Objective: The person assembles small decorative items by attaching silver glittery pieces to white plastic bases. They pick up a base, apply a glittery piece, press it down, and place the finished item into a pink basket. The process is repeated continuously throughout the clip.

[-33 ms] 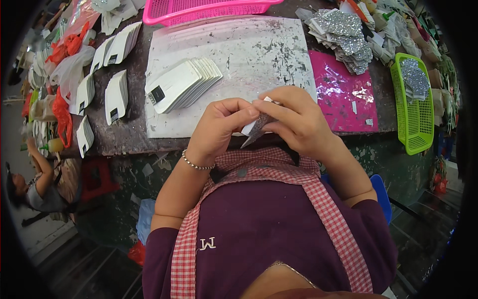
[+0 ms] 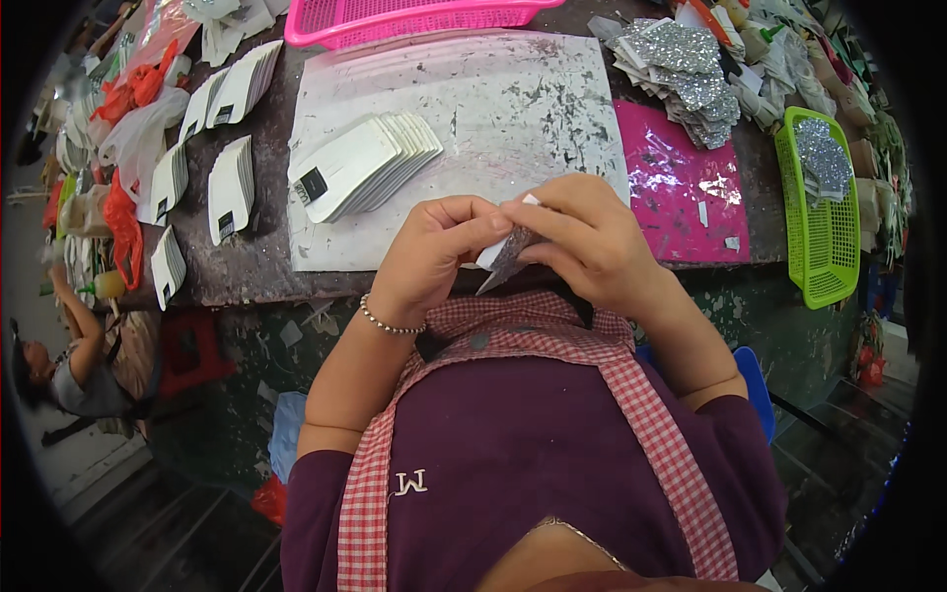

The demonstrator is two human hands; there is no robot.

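Both hands meet in front of my apron at the near edge of the table. Between them is a small folded piece of silver glitter sheet (image 2: 508, 253) with a white backing and a pointed lower corner. My left hand (image 2: 439, 247) pinches its left edge between thumb and fingers. Curled over its top and right side is my right hand (image 2: 584, 237), thumb beneath; part of the piece is hidden by these fingers. Just beyond my hands lies a fanned stack of white cards (image 2: 370, 163) with black labels, on a stained white board (image 2: 473, 89).
Smaller stacks of white cards (image 2: 232, 187) stand at the left. To the right are a glossy pink sheet (image 2: 681, 187), a heap of silver glitter pieces (image 2: 681, 74) and a green basket (image 2: 824, 247). A pink basket (image 2: 414, 25) is at the back. Another person (image 2: 84, 360) is at far left.
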